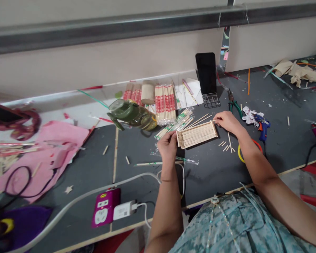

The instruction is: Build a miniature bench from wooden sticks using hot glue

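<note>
The stick panel (197, 136), a narrow rectangle of pale wooden sticks laid side by side with raised crosspieces at its two ends, is held between both hands over the desk (139, 151). The left hand (167, 146) has thumb and fingers closed on its left end, near the upper corner; the right hand (228, 122) pinches the far corner of the right end. The panel tilts slightly, its right end farther from the body; whether its underside touches the desk is hard to make out from this angle.

It should be very light and fairly stiff along the sticks, but weaker across them, where the joints carry the load. Dry wood ought to give decent friction, so a light pinch should do; squeezing hard or twisting one end against the other could crack a joint or pop a stick loose. The best holds are the end crosspieces, one per hand, kept level, rather than a single thin stick in the middle.

Short cut sticks (224, 146) lie just beside the panel, near the right forearm. Beyond that forearm are a blue glue gun (263, 130) and green-handled pliers (235, 105), with paper-wrapped chopsticks (165, 102) behind the panel.
</note>
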### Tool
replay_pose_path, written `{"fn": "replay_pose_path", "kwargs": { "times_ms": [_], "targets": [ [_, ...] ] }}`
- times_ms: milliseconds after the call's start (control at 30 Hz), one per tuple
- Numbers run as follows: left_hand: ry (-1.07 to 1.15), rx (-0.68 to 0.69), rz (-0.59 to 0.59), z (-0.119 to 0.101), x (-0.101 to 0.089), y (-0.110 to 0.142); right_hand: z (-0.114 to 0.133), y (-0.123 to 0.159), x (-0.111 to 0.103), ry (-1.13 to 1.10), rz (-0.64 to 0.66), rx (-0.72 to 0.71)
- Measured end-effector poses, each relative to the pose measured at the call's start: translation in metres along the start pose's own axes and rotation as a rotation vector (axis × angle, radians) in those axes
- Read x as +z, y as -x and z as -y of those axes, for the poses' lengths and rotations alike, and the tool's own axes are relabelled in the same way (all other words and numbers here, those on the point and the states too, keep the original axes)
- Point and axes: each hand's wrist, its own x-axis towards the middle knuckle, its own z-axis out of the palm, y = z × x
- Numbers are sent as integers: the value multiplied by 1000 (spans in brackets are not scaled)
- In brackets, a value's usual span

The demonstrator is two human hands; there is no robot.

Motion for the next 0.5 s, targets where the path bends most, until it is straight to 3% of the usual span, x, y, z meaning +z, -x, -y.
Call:
{"fn": "replay_pose_path", "kwargs": {
  "times_ms": [500],
  "targets": [
    [-42, -1, 3, 4, 2, 0, 4, 2, -1, 3, 0, -1]
  ]
}}
